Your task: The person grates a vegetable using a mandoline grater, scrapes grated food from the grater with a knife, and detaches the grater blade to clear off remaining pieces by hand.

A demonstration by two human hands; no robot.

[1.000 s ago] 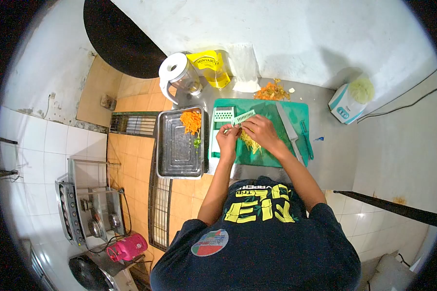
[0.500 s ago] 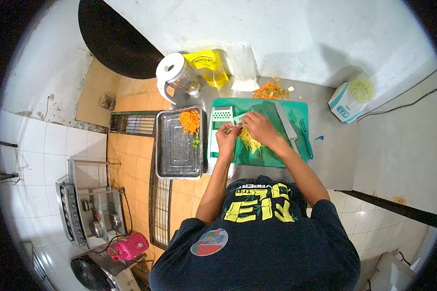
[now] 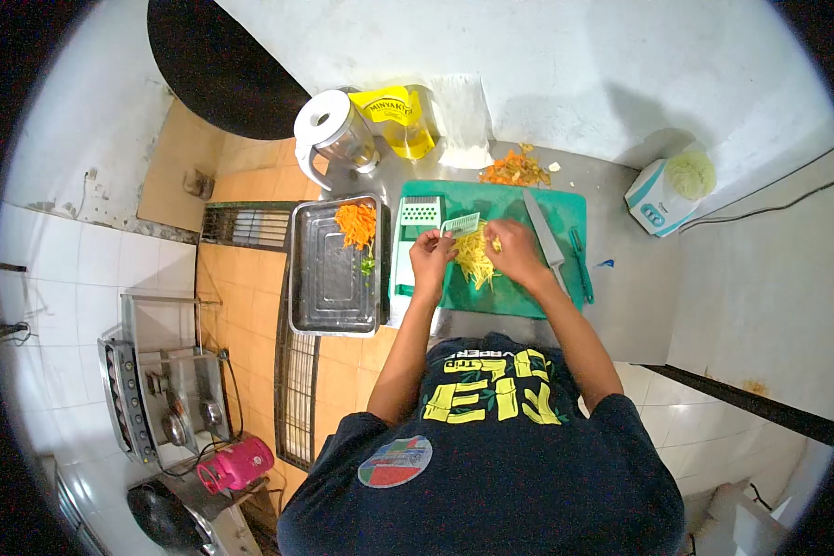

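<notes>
My left hand (image 3: 430,264) grips a small pale green slotted piece (image 3: 461,223) by its left end, above the green cutting board (image 3: 519,301). My right hand (image 3: 512,250) is just right of that piece, its fingers curled over yellow shreds (image 3: 475,258); whether it pinches any is too small to tell. A white and green grater (image 3: 421,213) lies on the board's left part. Right of my right hand rest a large knife (image 3: 545,232) and a green peeler-like tool (image 3: 581,264).
Left of the board, a metal tray (image 3: 335,289) holds orange shreds (image 3: 356,225) and green bits. Behind stand a blender jug (image 3: 335,134) and a yellow pouch (image 3: 397,120). Orange peelings (image 3: 514,169) lie behind the board. A white box (image 3: 655,199) bearing pale green shreds is at the right.
My right hand has come away from the slotted piece and moved slightly right and down, over the shreds. The piece now shows more fully in my left hand.
</notes>
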